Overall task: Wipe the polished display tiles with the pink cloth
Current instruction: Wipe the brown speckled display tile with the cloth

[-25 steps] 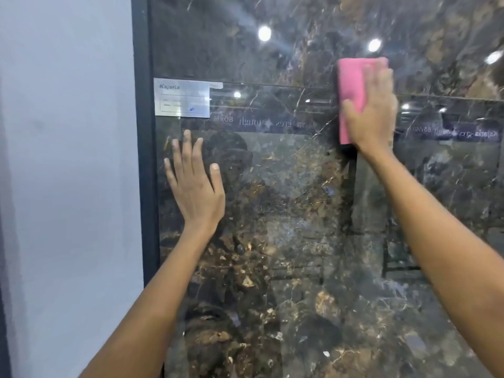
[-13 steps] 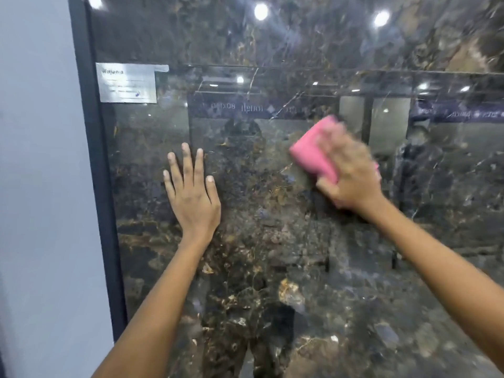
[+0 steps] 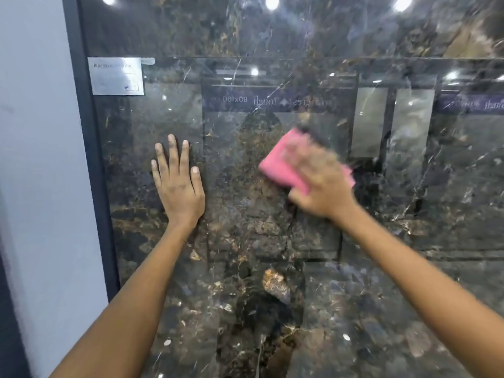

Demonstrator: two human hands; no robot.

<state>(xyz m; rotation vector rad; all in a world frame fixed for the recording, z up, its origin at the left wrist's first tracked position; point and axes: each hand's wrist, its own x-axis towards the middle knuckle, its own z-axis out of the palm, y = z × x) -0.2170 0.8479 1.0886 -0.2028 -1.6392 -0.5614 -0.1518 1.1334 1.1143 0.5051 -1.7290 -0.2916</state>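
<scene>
The pink cloth [image 3: 281, 166] is lying under the right hand [image 3: 323, 184], whose blurred grip is pressing it against the dark polished tile [image 3: 272, 241]. The left hand [image 3: 178, 184] is resting flat, fingers straight, released, beside it.
</scene>
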